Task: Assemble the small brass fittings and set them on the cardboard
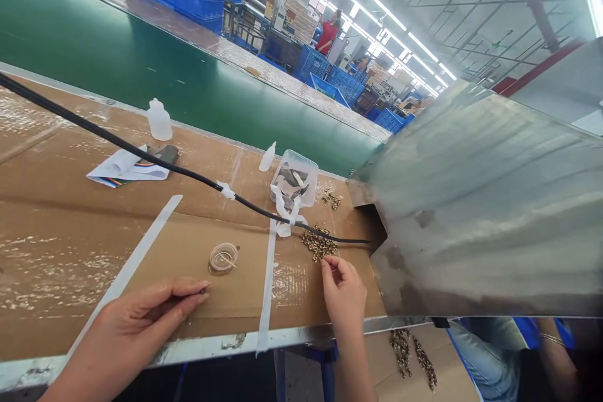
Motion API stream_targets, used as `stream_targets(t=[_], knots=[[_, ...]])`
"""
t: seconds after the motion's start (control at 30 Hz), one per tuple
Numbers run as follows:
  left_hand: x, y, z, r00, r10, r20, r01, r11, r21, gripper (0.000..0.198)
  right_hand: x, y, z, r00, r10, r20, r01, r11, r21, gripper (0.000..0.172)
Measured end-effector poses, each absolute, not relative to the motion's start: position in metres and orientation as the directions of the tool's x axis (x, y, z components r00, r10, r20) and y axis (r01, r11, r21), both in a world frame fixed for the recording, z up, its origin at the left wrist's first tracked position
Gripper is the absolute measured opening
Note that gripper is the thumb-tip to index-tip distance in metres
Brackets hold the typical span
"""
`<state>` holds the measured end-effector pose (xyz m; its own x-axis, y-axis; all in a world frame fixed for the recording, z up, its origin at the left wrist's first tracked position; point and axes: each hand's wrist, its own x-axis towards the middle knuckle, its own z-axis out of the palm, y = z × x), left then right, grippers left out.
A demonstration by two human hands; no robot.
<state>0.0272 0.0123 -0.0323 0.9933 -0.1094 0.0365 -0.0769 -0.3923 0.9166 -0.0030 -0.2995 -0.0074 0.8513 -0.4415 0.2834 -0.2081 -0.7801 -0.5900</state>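
Our left hand (141, 320) has its fingers pressed together, with thumb and forefinger pinching a small dark piece (203, 291) above a brown corrugated cardboard sheet (245, 282). Our right hand (346, 292) has its fingertips drawn together in a pinch, just below a heap of small brass-coloured metal rings (318, 244); anything held there is too small to tell. A thin black rubber cable (141, 151) crosses the cardboard and runs along the top of the heap. A small round clear plastic lid (223, 257) lies between our hands. Beyond the heap stands a clear plastic box (306, 177), with a white plastic squeeze bottle (159, 120) farther left and a dented grey metal sheet (471, 201) to the right.
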Motion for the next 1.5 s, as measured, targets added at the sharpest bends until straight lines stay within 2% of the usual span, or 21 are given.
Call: stream_targets(t=[0.13,0.23,0.37,0.47,0.6,0.67,0.73,0.8,0.9,0.97,1.23,1.33,1.5], knots=[[0.028,0.012,-0.024,0.99,-0.13,0.055,-0.102,-0.389,0.916,0.027,0.001,-0.299,-0.011,0.899,-0.358,0.253,-0.157,-0.801,-0.578,0.018],[0.026,0.012,-0.019,0.987,-0.163,-0.003,-0.055,-0.354,0.934,0.029,0.004,-0.299,-0.014,0.91,-0.337,0.241,-0.148,-0.807,-0.572,0.021],[0.02,0.007,-0.015,0.974,-0.209,-0.092,0.048,-0.205,0.978,0.032,0.006,-0.305,-0.015,0.919,-0.318,0.234,-0.135,-0.809,-0.572,0.022],[0.016,0.002,-0.015,0.962,-0.251,-0.104,0.085,-0.084,0.993,0.03,0.006,-0.307,-0.013,0.922,-0.302,0.242,-0.111,-0.805,-0.583,0.024],[0.012,0.001,-0.025,0.945,-0.308,-0.113,0.098,-0.063,0.993,0.024,-0.002,-0.292,-0.008,0.923,-0.301,0.241,-0.088,-0.773,-0.628,0.026],[0.011,0.001,-0.029,0.941,-0.319,-0.115,0.096,-0.076,0.992,0.023,-0.008,-0.276,-0.004,0.936,-0.308,0.17,-0.089,-0.676,-0.732,0.027],[0.011,0.002,-0.031,0.94,-0.322,-0.112,0.087,-0.09,0.992,0.021,-0.014,-0.255,-0.001,0.956,-0.291,0.032,-0.11,-0.46,-0.881,0.027],[0.011,0.003,-0.03,0.938,-0.329,-0.106,0.074,-0.106,0.992,0.019,-0.018,-0.233,0.002,0.967,-0.227,-0.112,-0.162,-0.213,-0.963,0.027],[0.012,0.004,-0.024,0.934,-0.348,-0.08,0.045,-0.107,0.993,0.018,-0.019,-0.207,0.003,0.959,-0.104,-0.264,-0.261,0.048,-0.964,0.03],[0.012,0.004,-0.019,0.932,-0.358,-0.053,0.015,-0.109,0.994,0.018,-0.019,-0.194,0.001,0.952,-0.045,-0.302,-0.293,0.149,-0.945,0.031],[0.012,0.001,-0.009,0.931,-0.363,-0.043,0.003,-0.112,0.994,0.013,-0.019,-0.173,-0.004,0.933,0.031,-0.358,-0.349,0.309,-0.884,0.029],[0.012,0.001,-0.009,0.924,-0.379,-0.059,0.028,-0.087,0.996,0.014,-0.018,-0.17,-0.002,0.925,0.041,-0.378,-0.371,0.316,-0.873,0.03],[0.012,0.002,-0.008,0.921,-0.383,-0.075,0.036,-0.106,0.994,0.014,-0.022,-0.165,0.001,0.949,0.007,-0.315,-0.307,0.242,-0.92,0.03]])
